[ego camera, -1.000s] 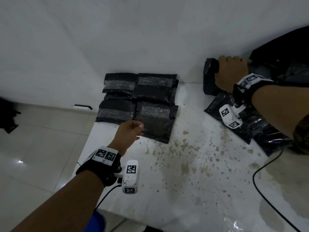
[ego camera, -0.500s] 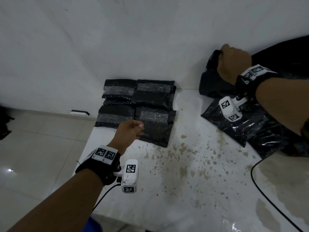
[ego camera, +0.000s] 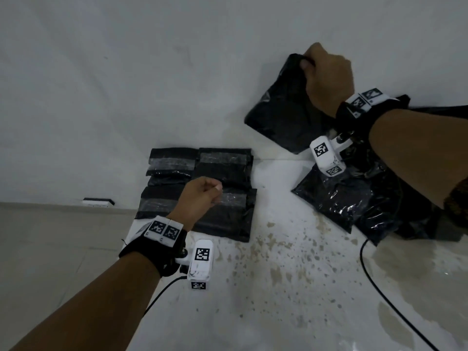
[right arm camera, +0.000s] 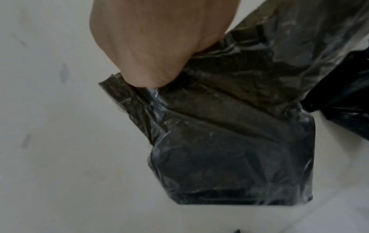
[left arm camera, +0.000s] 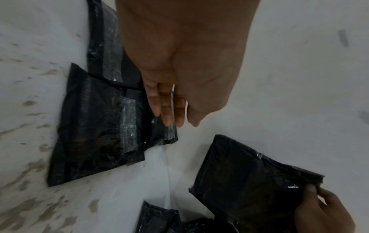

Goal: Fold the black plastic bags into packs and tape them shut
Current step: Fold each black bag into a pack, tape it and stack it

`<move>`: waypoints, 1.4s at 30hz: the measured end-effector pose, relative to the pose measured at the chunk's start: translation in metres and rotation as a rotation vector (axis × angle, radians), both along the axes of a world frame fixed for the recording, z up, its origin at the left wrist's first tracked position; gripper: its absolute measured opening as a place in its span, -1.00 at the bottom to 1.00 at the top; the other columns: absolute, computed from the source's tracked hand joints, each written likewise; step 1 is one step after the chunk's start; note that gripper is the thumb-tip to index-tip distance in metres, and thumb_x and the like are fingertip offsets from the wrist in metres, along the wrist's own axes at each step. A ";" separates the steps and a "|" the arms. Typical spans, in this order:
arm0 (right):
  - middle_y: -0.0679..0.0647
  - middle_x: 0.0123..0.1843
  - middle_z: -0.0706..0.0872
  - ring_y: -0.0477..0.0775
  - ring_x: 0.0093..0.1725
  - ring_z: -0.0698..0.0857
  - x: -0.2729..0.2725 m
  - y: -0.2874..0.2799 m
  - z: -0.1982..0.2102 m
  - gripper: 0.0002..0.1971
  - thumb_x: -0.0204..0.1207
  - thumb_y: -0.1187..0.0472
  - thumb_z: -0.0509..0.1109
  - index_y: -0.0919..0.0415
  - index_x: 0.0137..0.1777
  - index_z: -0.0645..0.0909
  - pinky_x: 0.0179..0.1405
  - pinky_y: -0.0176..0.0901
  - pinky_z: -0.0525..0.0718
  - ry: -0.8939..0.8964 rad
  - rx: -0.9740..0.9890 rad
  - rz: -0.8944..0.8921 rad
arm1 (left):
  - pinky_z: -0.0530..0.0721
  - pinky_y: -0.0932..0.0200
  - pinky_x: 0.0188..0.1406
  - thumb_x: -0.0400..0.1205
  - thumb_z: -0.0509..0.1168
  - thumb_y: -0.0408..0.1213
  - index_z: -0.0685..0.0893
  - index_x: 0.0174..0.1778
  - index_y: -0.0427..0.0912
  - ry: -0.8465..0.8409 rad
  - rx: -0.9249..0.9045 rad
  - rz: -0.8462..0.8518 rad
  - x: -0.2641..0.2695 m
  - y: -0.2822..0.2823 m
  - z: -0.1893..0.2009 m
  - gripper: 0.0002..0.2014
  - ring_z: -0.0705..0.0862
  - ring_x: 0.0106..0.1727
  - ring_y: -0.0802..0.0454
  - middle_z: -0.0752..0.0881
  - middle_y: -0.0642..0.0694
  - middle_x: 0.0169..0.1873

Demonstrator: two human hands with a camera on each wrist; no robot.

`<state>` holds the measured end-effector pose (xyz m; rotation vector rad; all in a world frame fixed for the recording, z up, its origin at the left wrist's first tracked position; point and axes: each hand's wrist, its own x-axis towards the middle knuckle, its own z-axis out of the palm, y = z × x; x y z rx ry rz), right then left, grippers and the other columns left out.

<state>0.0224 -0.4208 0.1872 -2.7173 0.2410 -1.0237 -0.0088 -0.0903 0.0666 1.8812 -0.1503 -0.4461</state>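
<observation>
My right hand (ego camera: pixel 326 72) grips the top edge of a black plastic bag pack (ego camera: pixel 283 115) and holds it in the air in front of the wall, above the table's far right. The right wrist view shows the pack (right arm camera: pixel 229 141) hanging below my right hand (right arm camera: pixel 143 47), wrapped in clear film. Several taped black packs (ego camera: pixel 222 168) lie side by side at the table's far left. My left hand (ego camera: pixel 200 196) hovers over them in a loose fist and holds nothing I can see. From the left wrist, the curled fingers (left arm camera: pixel 165 110) show above the taped packs (left arm camera: pixel 95 134).
A heap of loose black bags (ego camera: pixel 354 198) lies on the right of the white, stained table (ego camera: pixel 278 274). A black cable (ego camera: pixel 379 287) runs across the table's right side. A wall socket (ego camera: pixel 97 201) sits low at the left, above the tiled floor.
My right hand has lifted the black pack up off the heap of bags, and the pack now hangs in the air. The left hand has stayed over the taped packs.
</observation>
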 end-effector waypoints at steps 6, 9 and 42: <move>0.38 -0.17 0.73 0.43 -0.17 0.67 -0.015 0.056 0.021 -0.70 0.74 0.10 0.18 0.35 0.10 0.58 -0.25 0.08 0.45 -0.025 0.069 0.118 | 0.69 0.24 -0.13 0.68 0.34 -0.35 0.64 0.12 -0.22 -0.193 -0.069 -0.073 0.026 0.005 0.047 -0.88 0.72 -0.13 0.05 0.71 -0.10 -0.13; 0.35 -0.22 0.72 0.45 -0.19 0.67 -0.029 0.085 0.023 -0.72 0.71 0.09 0.19 0.32 0.07 0.59 -0.24 0.14 0.51 -0.030 0.081 0.145 | 0.66 0.21 -0.12 0.63 0.41 -0.30 0.60 0.17 -0.10 -0.368 -0.062 -0.079 0.036 0.007 0.068 -0.78 0.70 -0.17 0.24 0.71 0.03 -0.12; 0.01 0.11 0.69 0.01 0.16 0.66 -0.274 0.146 -0.111 -0.52 0.67 -0.11 0.26 0.16 0.45 0.52 0.28 0.07 0.65 0.090 1.336 0.279 | 0.69 -0.16 0.25 0.65 0.33 -0.02 0.77 0.00 0.00 -0.403 -0.094 0.028 -0.124 0.029 0.044 -0.82 0.75 0.09 0.01 0.80 0.03 -0.02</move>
